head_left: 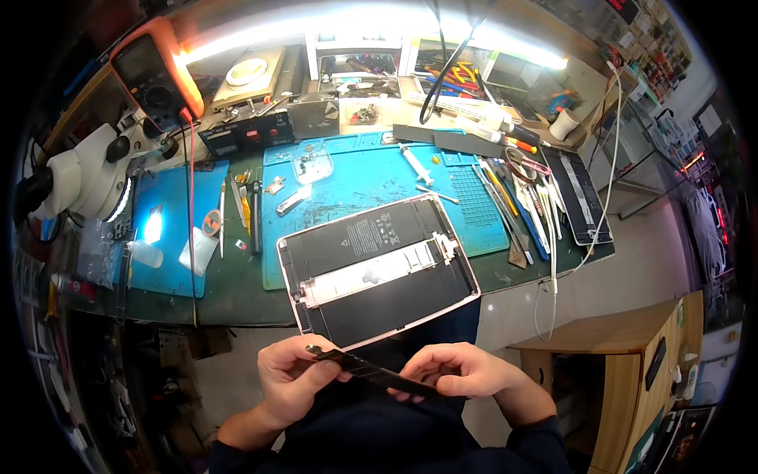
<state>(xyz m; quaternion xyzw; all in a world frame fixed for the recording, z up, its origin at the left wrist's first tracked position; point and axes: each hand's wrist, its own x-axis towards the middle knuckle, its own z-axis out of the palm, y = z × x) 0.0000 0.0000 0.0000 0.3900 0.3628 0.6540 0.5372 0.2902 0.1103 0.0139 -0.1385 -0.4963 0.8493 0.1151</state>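
My left hand (290,381) pinches one end of a thin, dark, flat piece (365,370) between thumb and fingers. My right hand (467,371) grips its other end. The piece is tilted nearly edge-on, so I cannot make out its kind. Just beyond my hands, an opened tablet (399,305) with a light pink rim lies at the bench's near edge, partly on the blue work mat (316,207). Its inside shows black battery panels on either side of a pale metal strip. Neither hand visibly touches the tablet.
Tweezers and other slim tools (517,207) lie to the right, beside another dark tablet panel (580,197). A syringe (414,164) and a clear parts box (313,163) rest on the mat. An orange multimeter (158,79) and a white microscope (79,182) stand left.
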